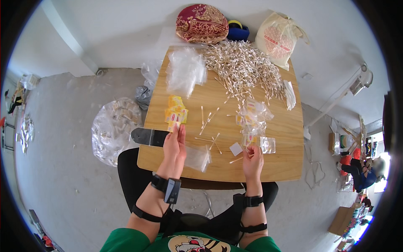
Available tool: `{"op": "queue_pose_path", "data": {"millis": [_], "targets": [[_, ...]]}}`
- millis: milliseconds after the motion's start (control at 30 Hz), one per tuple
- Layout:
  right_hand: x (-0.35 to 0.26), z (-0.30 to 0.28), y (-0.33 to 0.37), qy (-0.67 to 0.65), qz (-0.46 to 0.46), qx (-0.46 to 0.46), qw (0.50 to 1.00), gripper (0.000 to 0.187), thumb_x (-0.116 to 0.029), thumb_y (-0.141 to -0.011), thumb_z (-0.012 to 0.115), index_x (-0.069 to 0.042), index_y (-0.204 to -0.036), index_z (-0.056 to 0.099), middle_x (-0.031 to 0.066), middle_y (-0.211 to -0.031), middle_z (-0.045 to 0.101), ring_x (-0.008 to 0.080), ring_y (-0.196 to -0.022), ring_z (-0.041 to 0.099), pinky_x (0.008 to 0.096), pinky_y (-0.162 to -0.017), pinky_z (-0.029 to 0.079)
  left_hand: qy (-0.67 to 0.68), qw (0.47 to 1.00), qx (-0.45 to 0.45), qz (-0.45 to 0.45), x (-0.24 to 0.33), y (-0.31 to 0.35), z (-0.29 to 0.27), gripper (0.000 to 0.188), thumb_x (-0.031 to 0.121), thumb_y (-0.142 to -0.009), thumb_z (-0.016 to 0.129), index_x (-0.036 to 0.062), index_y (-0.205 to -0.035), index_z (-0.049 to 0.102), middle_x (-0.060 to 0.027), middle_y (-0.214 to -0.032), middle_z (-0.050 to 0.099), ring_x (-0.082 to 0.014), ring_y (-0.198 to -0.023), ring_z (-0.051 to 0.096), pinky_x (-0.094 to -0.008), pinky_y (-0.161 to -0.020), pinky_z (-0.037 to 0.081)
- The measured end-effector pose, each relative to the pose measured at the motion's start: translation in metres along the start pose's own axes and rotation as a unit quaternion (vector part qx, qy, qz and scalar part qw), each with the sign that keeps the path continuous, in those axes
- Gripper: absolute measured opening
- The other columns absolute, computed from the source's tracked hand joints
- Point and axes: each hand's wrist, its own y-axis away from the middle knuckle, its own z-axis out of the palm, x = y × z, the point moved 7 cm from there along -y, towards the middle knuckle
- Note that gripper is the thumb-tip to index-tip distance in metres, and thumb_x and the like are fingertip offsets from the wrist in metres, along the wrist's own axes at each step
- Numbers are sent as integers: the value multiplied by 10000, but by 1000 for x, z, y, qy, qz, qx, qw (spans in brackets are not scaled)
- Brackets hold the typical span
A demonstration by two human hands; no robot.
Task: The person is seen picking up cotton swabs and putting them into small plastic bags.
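Note:
My left hand [174, 146] reaches over the left side of the table with its fingers stretched out. Its fingertips touch the near end of a small stack of yellow printed cards [175, 110]. On the right, my right hand [252, 161] is closed in a pinch at the edge of a small clear plastic bag [267, 145]. Beyond it lie several filled clear bags [255, 117] with yellow cards inside. A white square of paper [236, 148] is just left of the right hand. Loose cotton swabs [206, 122] lie between the hands, and flat clear bags [199, 158] beside the left wrist.
A large heap of cotton swabs [243, 67] covers the far table [285, 155]. Clear bags [184, 69] are piled far left. Behind stand a red patterned cloth item [202, 23], a tape dispenser [238, 31] and a cloth bag [278, 38]. A large plastic sack [116, 130] rests on the floor.

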Motion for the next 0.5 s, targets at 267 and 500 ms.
{"op": "queue_pose_path", "data": {"millis": [267,500], "targets": [[-12,10,-4,147,-50,-45,987,262,-183,-716,774,-53,-860,597,114,-911,598,327,-892,576,420,-784,468,51,997,37,-40,4,-25,22,429,280,-1048,296,-76,-1266,392,-242,-1200,566,-296,-1101,613,-338,-923,550],[-20,25,-17,191,19,-117,974,277,-187,-705,785,-62,-796,555,117,-921,603,331,-889,583,424,-761,474,119,982,5,-150,6,-8,25,368,235,-1041,335,-93,-1173,438,-253,-1134,599,-312,-1068,628,-375,-888,568]]}}
